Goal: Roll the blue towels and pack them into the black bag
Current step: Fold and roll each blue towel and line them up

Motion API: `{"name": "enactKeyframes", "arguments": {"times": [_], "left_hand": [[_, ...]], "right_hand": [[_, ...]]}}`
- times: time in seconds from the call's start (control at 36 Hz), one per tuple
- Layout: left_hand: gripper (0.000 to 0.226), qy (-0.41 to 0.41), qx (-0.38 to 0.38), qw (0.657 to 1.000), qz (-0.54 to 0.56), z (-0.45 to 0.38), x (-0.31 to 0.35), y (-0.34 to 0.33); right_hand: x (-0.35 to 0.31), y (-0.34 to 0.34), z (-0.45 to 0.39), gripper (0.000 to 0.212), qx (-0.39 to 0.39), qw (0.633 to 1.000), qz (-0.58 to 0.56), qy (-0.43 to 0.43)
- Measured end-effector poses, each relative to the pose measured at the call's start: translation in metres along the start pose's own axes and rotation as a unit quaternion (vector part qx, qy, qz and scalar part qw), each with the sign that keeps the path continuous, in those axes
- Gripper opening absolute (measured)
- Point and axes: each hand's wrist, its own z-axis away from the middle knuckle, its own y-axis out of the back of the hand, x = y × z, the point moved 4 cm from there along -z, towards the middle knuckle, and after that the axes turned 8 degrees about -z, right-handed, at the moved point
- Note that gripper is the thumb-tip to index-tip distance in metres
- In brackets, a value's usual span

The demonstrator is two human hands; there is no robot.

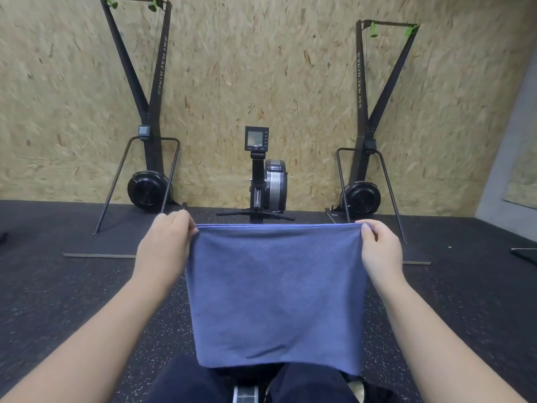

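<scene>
A blue towel (276, 295) hangs flat in front of me, stretched between both hands at its top edge. My left hand (165, 242) pinches the top left corner. My right hand (380, 245) pinches the top right corner. The towel's lower edge hangs just above my knees, which are in dark trousers. No black bag shows in this view.
A rowing machine (267, 181) stands straight ahead against the chipboard wall. Two ski machines (151, 158) (366, 170) flank it on floor plates. The floor is black speckled rubber (58, 286). A metal rail (245, 395) runs between my legs.
</scene>
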Motion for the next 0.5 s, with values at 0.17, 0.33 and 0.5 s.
{"name": "enactKeyframes", "arguments": {"times": [0.17,0.33,0.5], "left_hand": [[0.017,0.016,-0.018,1.000,-0.015,-0.003,-0.006,-0.010],[0.011,0.084,-0.038,0.992,0.085,0.000,-0.015,-0.018],[0.033,0.144,-0.065,0.976,0.150,0.001,-0.020,-0.026]], "right_hand": [[0.003,-0.012,0.007,0.022,0.022,0.999,-0.024,0.007],[-0.006,-0.022,0.018,0.020,0.051,0.996,-0.076,-0.002],[-0.008,-0.027,0.023,0.020,0.056,0.994,-0.087,-0.026]]}}
